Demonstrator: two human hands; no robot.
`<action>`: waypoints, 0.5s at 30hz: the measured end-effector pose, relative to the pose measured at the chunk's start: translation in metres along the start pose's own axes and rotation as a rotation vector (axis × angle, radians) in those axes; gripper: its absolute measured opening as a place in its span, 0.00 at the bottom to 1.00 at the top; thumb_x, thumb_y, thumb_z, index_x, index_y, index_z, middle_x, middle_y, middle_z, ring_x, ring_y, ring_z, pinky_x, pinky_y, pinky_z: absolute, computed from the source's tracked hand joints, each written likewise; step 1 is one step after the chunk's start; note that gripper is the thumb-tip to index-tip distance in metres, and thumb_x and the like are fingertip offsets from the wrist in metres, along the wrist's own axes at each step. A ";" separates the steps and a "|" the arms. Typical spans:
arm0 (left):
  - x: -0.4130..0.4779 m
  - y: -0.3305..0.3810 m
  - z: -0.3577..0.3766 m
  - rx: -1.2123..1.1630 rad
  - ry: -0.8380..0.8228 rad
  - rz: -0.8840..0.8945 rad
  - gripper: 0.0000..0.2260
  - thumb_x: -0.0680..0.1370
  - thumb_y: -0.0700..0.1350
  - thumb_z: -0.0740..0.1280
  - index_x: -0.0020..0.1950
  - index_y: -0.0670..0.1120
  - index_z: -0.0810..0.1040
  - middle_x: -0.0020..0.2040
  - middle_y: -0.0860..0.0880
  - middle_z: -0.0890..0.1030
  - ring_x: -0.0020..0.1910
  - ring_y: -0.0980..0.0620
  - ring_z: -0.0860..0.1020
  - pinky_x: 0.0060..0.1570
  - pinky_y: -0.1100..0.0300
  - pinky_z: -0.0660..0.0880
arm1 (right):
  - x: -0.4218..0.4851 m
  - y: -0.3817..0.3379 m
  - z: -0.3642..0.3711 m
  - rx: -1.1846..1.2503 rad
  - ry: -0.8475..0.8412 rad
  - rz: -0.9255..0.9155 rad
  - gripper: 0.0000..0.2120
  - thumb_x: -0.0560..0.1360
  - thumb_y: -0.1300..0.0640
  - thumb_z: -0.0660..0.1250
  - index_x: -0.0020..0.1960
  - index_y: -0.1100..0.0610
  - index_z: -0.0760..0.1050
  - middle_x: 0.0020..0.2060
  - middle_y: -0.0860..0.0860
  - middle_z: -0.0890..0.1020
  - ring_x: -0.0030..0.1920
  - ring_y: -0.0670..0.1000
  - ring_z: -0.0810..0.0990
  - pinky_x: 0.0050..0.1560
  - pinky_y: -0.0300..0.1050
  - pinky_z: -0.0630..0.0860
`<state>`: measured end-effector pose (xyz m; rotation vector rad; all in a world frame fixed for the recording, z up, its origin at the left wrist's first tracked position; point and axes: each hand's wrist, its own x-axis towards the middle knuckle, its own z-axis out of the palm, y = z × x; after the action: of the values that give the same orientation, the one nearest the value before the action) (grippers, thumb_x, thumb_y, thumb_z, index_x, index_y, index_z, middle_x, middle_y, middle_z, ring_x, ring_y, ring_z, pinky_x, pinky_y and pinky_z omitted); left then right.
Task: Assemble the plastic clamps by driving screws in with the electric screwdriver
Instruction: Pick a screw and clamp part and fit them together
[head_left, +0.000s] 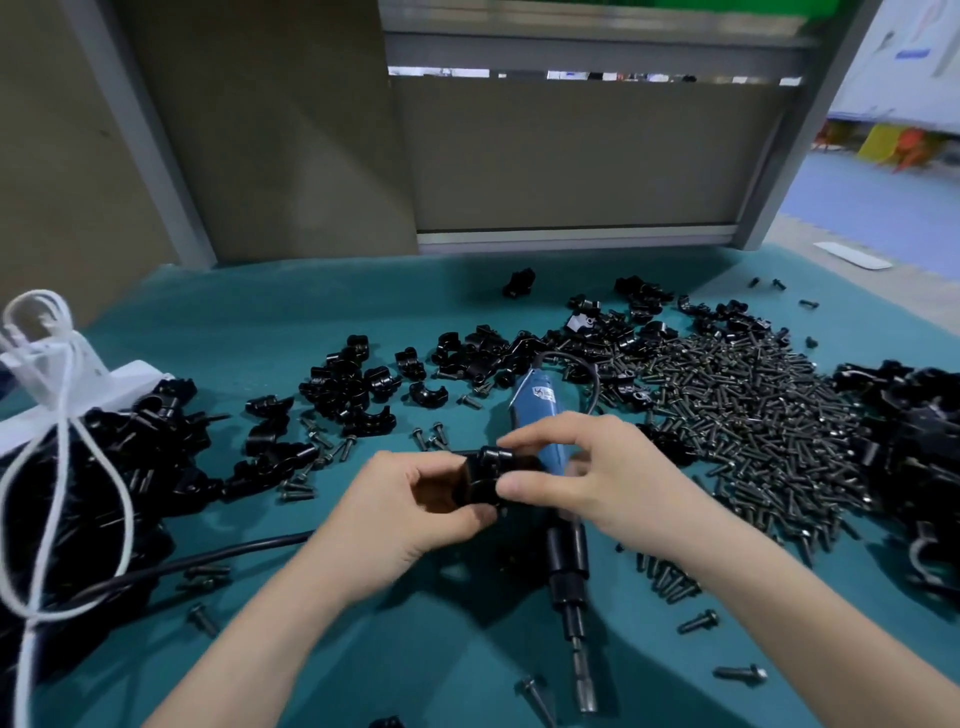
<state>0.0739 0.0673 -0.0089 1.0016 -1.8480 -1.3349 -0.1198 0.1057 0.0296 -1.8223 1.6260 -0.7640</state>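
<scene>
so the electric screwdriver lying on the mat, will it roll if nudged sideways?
Probably somewhat: the electric screwdriver has a round barrel and lies flat on the teal mat. The cable curving off its rear would likely drag and limit that. It looks rigid, so a push should shift it as one piece.

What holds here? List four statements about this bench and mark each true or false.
1. The left hand and the right hand both hold one black clamp. True.
2. The right hand grips the electric screwdriver. False: it lies on the table cover, under the hands.
3. The big screw pile lies right of the hands. True.
4. The table cover is red. False: it is teal.
</scene>
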 end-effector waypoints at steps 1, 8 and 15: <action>-0.003 0.007 -0.009 0.178 -0.014 0.026 0.07 0.68 0.42 0.77 0.45 0.51 0.85 0.36 0.47 0.83 0.34 0.56 0.76 0.40 0.61 0.75 | 0.000 -0.002 0.000 -0.045 0.001 -0.065 0.16 0.68 0.44 0.74 0.54 0.44 0.81 0.40 0.37 0.81 0.32 0.40 0.76 0.36 0.29 0.69; -0.013 0.036 -0.039 0.818 -0.064 0.088 0.05 0.68 0.49 0.74 0.41 0.49 0.83 0.34 0.48 0.80 0.36 0.51 0.76 0.42 0.51 0.73 | 0.008 -0.019 0.032 -0.057 -0.024 -0.300 0.16 0.69 0.55 0.77 0.56 0.55 0.81 0.46 0.49 0.80 0.44 0.46 0.77 0.47 0.34 0.75; -0.022 -0.004 -0.027 0.252 0.152 -0.120 0.11 0.69 0.39 0.77 0.44 0.55 0.84 0.36 0.51 0.84 0.34 0.60 0.77 0.39 0.68 0.72 | 0.017 -0.003 0.046 0.091 -0.017 -0.044 0.13 0.68 0.56 0.78 0.51 0.50 0.82 0.42 0.48 0.85 0.45 0.48 0.82 0.53 0.45 0.77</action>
<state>0.1088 0.0731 -0.0068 1.3247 -1.8962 -1.0758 -0.0824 0.0913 0.0020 -1.8001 1.5201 -0.8260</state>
